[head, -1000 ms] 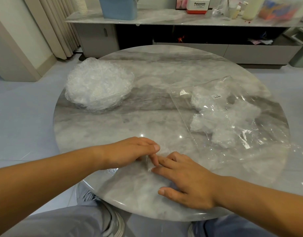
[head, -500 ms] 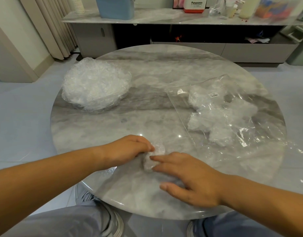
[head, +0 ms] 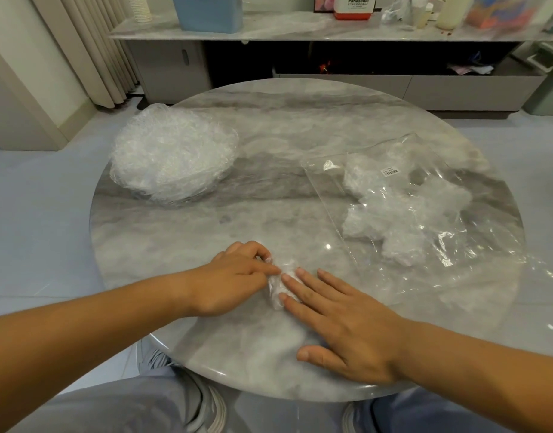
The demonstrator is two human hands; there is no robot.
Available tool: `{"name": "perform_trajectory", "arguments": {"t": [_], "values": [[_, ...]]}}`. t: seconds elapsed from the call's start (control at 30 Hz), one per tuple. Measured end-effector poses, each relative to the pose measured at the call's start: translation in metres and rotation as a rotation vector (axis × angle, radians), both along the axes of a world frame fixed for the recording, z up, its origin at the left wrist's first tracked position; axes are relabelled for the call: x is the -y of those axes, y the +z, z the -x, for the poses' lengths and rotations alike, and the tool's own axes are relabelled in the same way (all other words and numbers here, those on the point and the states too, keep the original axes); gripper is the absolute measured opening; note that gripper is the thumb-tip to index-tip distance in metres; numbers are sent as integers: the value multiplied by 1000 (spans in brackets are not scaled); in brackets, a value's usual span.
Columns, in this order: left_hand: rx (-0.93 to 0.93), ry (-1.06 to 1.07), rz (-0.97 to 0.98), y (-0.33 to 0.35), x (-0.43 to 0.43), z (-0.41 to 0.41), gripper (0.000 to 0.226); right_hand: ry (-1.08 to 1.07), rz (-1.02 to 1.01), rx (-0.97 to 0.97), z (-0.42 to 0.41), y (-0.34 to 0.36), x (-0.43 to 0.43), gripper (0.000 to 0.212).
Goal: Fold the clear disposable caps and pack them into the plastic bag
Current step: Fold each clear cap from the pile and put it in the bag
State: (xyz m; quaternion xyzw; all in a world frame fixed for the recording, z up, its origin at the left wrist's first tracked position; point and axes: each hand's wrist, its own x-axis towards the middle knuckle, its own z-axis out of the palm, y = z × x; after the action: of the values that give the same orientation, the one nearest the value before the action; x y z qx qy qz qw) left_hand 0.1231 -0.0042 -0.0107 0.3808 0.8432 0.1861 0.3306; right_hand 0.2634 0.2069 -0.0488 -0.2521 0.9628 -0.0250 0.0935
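My right hand (head: 343,332) lies flat, straight fingers pressing the folded cap (head: 274,288) on the desk (head: 206,232). My left hand (head: 234,279), fingers curled, touches the cap's left edge; I cannot tell whether it pinches.

The round surface (head: 269,145) is grey-veined marble with a glossy top that catches the ceiling lights. Behind it runs a low grey cabinet (head: 169,70) with a marble top of its own. On that top stand a blue plastic tub (head: 209,12), a white-and-red Panasonic box (head: 353,7), a cream-coloured bottle (head: 450,10) and, at the far left end, a stack of paper cups (head: 140,7). Beige curtains (head: 90,48) hang to the left. The floor (head: 34,198) is pale blue-grey.
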Motion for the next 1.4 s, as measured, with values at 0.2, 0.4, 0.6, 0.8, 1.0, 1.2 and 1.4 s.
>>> {"name": "perform_trajectory", "arguments": {"t": [0.2,0.4,0.6,0.8,1.0,1.2,1.4], "values": [[-13,-41,36,2,0,0,80,-2,-32,39,-2,-1,3,83],[190,128,-75,6,-8,-9,55,-182,264,220,4,30,4,74],[483,389,-506,36,-35,-13,52,-780,1121,299,6,72,-16,32],[494,259,-596,64,-81,-33,61,-939,1462,210,4,105,-58,49],[5,-115,-291,53,-123,-57,49,-1092,1264,-84,-14,103,-140,60],[-325,-448,45,22,-160,-75,65,-1062,1265,231,-50,70,-176,75],[-608,-545,151,7,-161,-72,80,-1006,1067,408,-67,55,-181,85]]}}
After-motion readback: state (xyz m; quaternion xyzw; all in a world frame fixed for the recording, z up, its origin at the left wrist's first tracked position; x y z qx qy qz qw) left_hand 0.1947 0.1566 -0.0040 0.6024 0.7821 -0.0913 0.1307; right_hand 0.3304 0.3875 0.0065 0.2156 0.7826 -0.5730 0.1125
